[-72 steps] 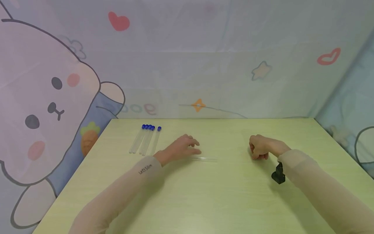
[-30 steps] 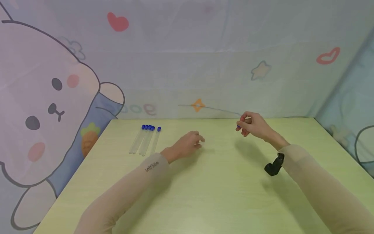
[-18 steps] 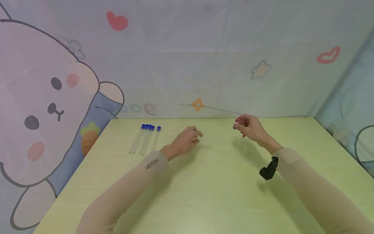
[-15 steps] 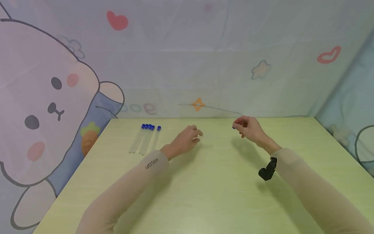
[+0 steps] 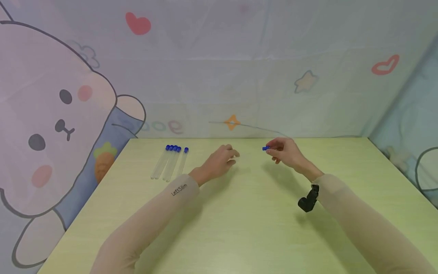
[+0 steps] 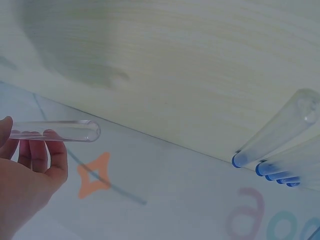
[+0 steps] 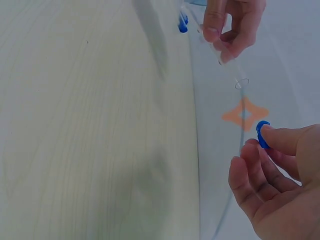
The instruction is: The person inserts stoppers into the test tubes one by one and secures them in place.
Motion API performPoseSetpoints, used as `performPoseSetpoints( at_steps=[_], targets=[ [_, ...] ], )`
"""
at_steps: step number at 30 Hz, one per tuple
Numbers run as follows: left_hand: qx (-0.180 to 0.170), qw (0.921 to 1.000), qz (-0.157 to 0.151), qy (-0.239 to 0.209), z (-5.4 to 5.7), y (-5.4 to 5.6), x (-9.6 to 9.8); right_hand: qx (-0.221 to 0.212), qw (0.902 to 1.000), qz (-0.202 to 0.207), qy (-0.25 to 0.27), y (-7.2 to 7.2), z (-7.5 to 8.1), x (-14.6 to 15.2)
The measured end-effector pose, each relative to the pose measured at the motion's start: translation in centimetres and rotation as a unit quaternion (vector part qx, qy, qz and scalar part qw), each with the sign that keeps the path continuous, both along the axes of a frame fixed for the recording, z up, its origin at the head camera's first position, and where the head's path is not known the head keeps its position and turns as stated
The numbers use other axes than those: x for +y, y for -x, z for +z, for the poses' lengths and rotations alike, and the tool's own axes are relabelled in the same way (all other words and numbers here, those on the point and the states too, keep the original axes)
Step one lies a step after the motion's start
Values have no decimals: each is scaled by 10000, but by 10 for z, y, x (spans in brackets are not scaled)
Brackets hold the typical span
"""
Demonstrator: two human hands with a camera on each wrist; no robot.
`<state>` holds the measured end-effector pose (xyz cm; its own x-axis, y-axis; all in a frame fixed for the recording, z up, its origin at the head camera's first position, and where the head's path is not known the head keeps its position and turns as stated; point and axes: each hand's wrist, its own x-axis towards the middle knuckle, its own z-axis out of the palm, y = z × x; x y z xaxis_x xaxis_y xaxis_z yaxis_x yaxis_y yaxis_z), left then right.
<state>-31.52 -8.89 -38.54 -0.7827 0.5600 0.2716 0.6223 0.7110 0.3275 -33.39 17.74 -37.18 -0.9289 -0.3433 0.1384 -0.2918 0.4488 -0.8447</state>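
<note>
My left hand grips a clear test tube between thumb and fingers, above the table. Its rounded end points away from the palm in the left wrist view. The tube's open mouth faces my right hand in the right wrist view. Between thumb and index finger, that hand pinches a small blue cap, also raised off the table. A gap separates cap and tube mouth. Several test tubes with blue caps lie side by side left of my left hand, caps toward the back edge.
The pale wooden table ends at a patterned cloth backdrop just behind both hands. A small black wrist camera hangs from the right wrist under the sleeve.
My right hand has risen from the table and swung left toward the left hand, the blue cap now showing at its fingertips. My left hand has lifted the clear tube off the table.
</note>
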Motion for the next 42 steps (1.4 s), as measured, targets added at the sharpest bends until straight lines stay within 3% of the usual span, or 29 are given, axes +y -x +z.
performPoseSetpoints(
  at_steps=[23, 42],
  targets=[
    [248, 9996, -15, 117, 8, 0, 7, 55, 9993, 239, -275, -2, 1, -16],
    [310, 9993, -119, -160, 12, -2, 14, -116, 9983, 504, 278, -5, 1, -18]
  ],
)
